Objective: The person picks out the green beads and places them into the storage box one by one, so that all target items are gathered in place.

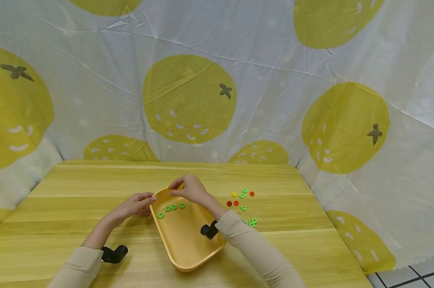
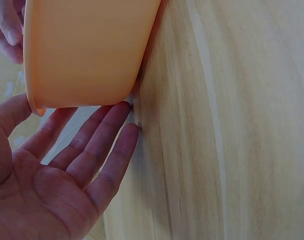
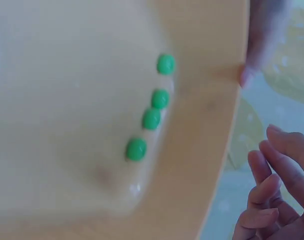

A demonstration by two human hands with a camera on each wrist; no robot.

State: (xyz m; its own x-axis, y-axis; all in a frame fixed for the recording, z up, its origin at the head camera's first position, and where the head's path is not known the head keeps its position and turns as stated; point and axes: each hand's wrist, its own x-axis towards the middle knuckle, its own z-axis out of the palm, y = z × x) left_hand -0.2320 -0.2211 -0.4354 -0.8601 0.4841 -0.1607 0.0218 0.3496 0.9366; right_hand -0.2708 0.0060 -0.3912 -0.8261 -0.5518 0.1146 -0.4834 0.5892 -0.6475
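Observation:
A shallow yellow-orange tray (image 1: 188,244) sits on the table in front of me. Several small green ring-shaped beads (image 1: 173,207) lie inside along its far end. At the tray's far left corner, my left hand (image 1: 139,205) grips the rim, its thumb over the edge and its fingers along the outer wall (image 2: 86,60). My right hand (image 1: 192,189) is at the far rim, fingers loosely bent. In the right wrist view a gap shows between the right hand (image 3: 277,185) and the tray, and I see nothing in its fingers.
Right of the tray, several loose beads are scattered on the wooden table (image 1: 105,180): green (image 1: 244,208), red (image 1: 229,203), orange-red (image 1: 252,193) and a yellow bead (image 1: 234,194). My right forearm partly covers a few. A fruit-patterned cloth (image 1: 267,108) hangs behind the table.

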